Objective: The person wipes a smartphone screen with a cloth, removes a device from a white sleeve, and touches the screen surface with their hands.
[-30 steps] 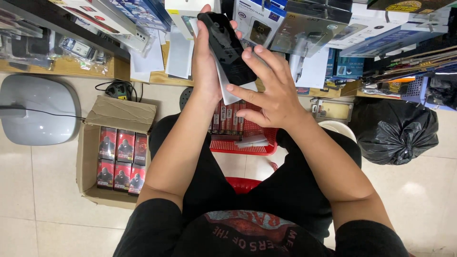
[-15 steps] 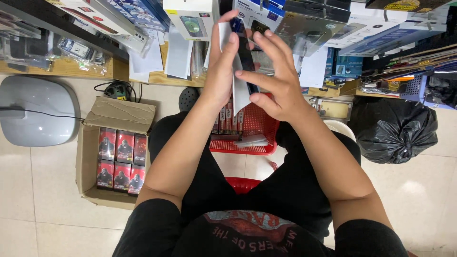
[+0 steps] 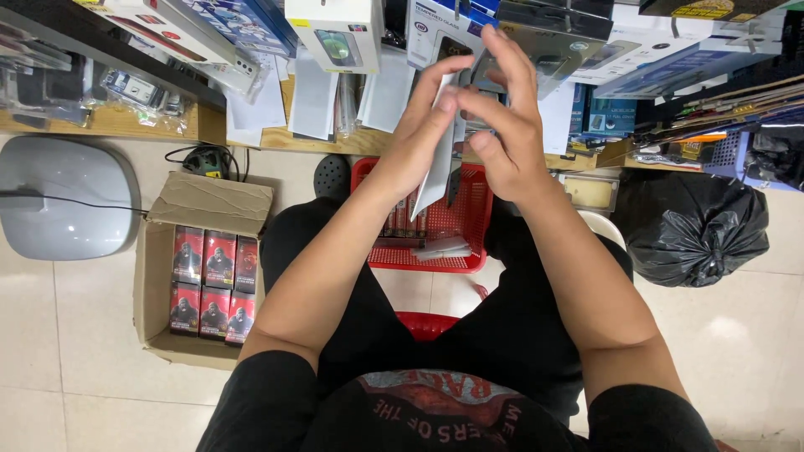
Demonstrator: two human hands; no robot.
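**Inspector:** State what each hand is doing.

**Me:** I am pinching a flat white card sleeve point(image 3: 435, 172) between the fingers and thumb of my left hand point(image 3: 423, 134), closed on its upper part. My right hand point(image 3: 507, 138) is closing from the other side on a thin dark glass panel point(image 3: 453, 180) that is lying face to face against the sleeve.

**Inspector:** How is the pair lying?

**Me:** It is showing edge-on to the head camera. The long axis is running from my fingertips down and slightly left, the lower ends hanging free above the red plastic mesh basket point(image 3: 473, 205) at my knees.

**Inspector:** Which hand is nearer which piece?

**Me:** The sleeve is sitting on the left-hand side, the panel on the right-hand side. Both grips are bunching at the top end, well clear of the lower corners.

**Inspector:** Surroundings?

**Me:** An open brown cardboard box point(image 3: 205, 259) of small red packets is standing on the tiled floor to my left, a black plastic bag point(image 3: 699, 230) to my right.
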